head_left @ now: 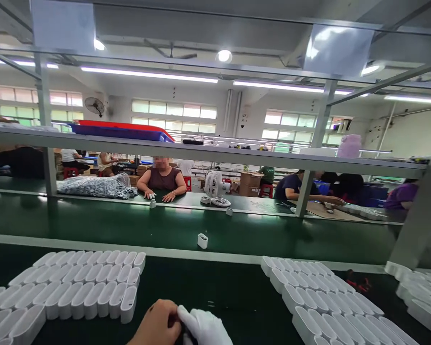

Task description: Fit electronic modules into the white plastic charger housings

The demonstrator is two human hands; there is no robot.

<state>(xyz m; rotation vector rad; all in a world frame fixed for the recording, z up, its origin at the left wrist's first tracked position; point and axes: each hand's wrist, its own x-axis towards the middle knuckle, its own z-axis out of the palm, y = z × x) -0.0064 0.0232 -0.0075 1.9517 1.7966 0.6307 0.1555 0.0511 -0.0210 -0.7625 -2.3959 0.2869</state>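
Note:
Low in the middle of the head view, my left hand (158, 323) is bare, its fingers curled and pressed together. Touching it on the right is my right hand (206, 327), in a white glove, with its fingers closed too. Something dark and small shows between them at the bottom edge, too hidden to name. Rows of white oval cups (82, 302) stand to the left of my hands, open side up. More rows of white cups (323, 306) are at the right. A single white cup (202, 241) stands on the green belt (251, 239) ahead.
A metal shelf (215, 153) crosses above the belt, bearing red and blue trays (122, 132). Across the belt are a person (161, 179), a white fan (214, 187) and a bag of small parts (96, 186). Red-handled tools (359, 283) lie at the right.

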